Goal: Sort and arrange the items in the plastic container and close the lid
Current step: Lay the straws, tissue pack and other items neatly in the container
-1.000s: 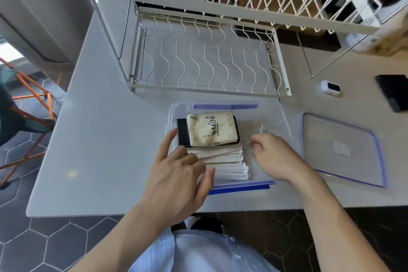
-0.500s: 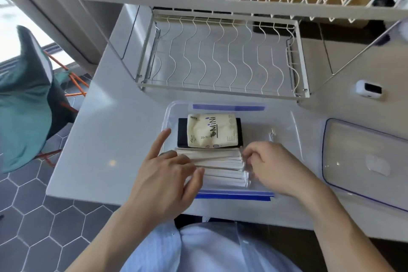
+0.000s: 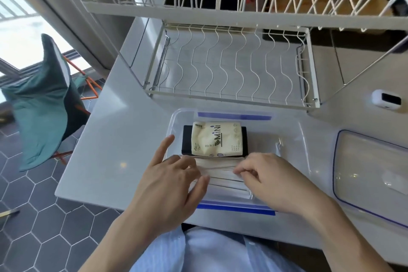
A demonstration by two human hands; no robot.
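- Here the clear plastic container [image 3: 293, 139] sits on the white countertop [image 3: 123, 139] just in front of the person, its long axis running left to right, with blue strips along its far and near rims.
- Inside, toward the far side, a cream tissue pack [image 3: 217, 138] lies flat on top of a black box [image 3: 187, 141]; both have their long axes left to right.
- The pack's printing reads "MiNi", turned sideways so the letters run along its short side; smaller print and a date beginning "2025" are too small to read fully.
- Nearer the person, a stack of thin white paper-wrapped packets [image 3: 223, 178] lies in the container, long axes left to right, touching the near edge of the black box.
- The left hand [image 3: 170, 185] rests on the left end of the stack with fingers loosely spread; the index finger points up and away over the container's left wall, and the thumb touches the packets.
- The right hand [image 3: 271, 180] has its fingers curled down, fingertips pinching the upper packets near the right of the stack.
- The clear lid [image 3: 373, 174], blue-edged, lies flat on the countertop to the right of the container, apart from it.
- A white wire dish rack [image 3: 231, 66] stands just behind the container.
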